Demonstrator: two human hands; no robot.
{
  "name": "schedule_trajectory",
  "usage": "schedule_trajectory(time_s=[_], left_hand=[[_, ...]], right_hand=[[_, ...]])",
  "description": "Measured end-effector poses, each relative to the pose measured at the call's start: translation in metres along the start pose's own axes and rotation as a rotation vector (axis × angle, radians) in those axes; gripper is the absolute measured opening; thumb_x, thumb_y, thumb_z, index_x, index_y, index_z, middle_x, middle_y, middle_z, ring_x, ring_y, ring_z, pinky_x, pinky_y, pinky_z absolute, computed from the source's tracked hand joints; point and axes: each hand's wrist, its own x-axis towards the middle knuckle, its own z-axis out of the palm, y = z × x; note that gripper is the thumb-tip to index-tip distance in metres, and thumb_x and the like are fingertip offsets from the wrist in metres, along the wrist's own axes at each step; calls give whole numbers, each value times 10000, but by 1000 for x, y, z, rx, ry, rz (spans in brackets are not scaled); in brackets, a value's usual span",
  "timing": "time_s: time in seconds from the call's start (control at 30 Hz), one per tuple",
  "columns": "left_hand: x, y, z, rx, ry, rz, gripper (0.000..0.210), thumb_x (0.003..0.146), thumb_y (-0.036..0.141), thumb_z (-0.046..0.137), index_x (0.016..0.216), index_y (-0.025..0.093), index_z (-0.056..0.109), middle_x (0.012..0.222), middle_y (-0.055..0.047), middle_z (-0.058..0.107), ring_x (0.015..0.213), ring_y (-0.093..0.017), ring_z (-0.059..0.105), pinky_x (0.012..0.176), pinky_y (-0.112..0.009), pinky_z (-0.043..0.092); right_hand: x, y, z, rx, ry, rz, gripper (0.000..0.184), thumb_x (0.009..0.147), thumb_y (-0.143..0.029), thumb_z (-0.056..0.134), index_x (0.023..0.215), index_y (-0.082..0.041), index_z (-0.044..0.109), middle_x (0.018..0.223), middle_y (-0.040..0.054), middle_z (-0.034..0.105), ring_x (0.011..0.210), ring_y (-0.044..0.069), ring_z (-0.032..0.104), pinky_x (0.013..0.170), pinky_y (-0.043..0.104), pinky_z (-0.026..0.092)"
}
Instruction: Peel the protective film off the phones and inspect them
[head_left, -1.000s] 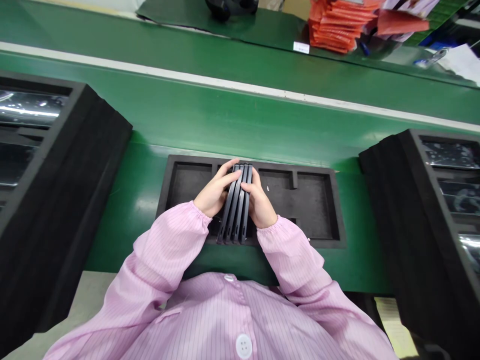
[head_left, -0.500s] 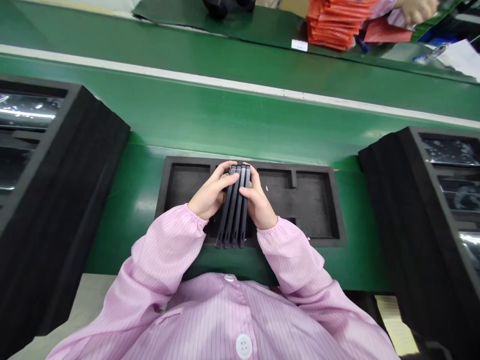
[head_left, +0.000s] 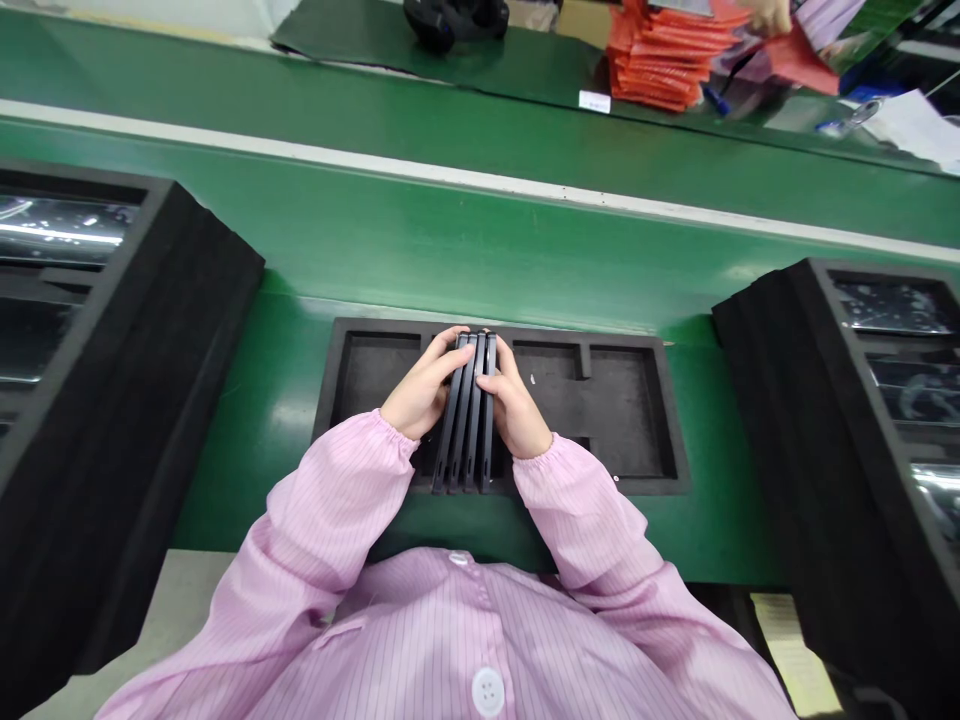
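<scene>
My left hand (head_left: 421, 388) and my right hand (head_left: 516, 402) grip a row of several thin black panels (head_left: 466, 420) from both sides. The panels stand on edge side by side, their long narrow edges facing up at me. My left thumb presses on the upper edges, and my right thumb lies against the rightmost panels. A small gap shows beside the rightmost panel. Under the hands lies a black foam tray (head_left: 630, 410) with moulded compartments. My other fingers are mostly hidden behind the panels.
Tall stacks of black foam trays (head_left: 127, 400) (head_left: 817, 430) holding shiny, film-like dark pieces flank me. Past a white strip (head_left: 450, 178) on the green bench are a pile of red packets (head_left: 660, 60), a black object (head_left: 454, 20) and another person's hand (head_left: 769, 15).
The rightmost panel now stands slightly apart from the others. My hands hold nearly the same place. Across the bench, the other person's hand has moved left toward the red packets.
</scene>
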Motion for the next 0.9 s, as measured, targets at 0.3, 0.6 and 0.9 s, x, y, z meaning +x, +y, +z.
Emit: schedule_trajectory(time_s=[0.3,0.6,0.9], left_hand=[[-9,5,-1,-124,-24,56,310,825,438,684,1036,216,639,821,10,631,715,-116,574,645,-201,482],[-17,11,-4,-27,-134,87,344,765,378,761,1050,240,627,952,8,653,769,-119,579,639,-198,453],[-18,6,-16,192,-240,247,538,741,487,785,1175,246,577,1154,-46,606,1060,-197,579,852,-260,452]], right_hand=[[-6,-3,-1,60,-91,-72,742,731,-297,600,1431,-331,358,1224,24,613,1036,238,623,866,406,531],[-8,-1,-5,11,-195,-208,749,732,-302,559,1454,-312,362,1321,40,566,1128,255,576,1028,462,439],[-15,-2,-5,-168,-238,-283,851,789,-405,664,1521,-312,242,1465,80,452,1315,276,487,1036,451,463]])
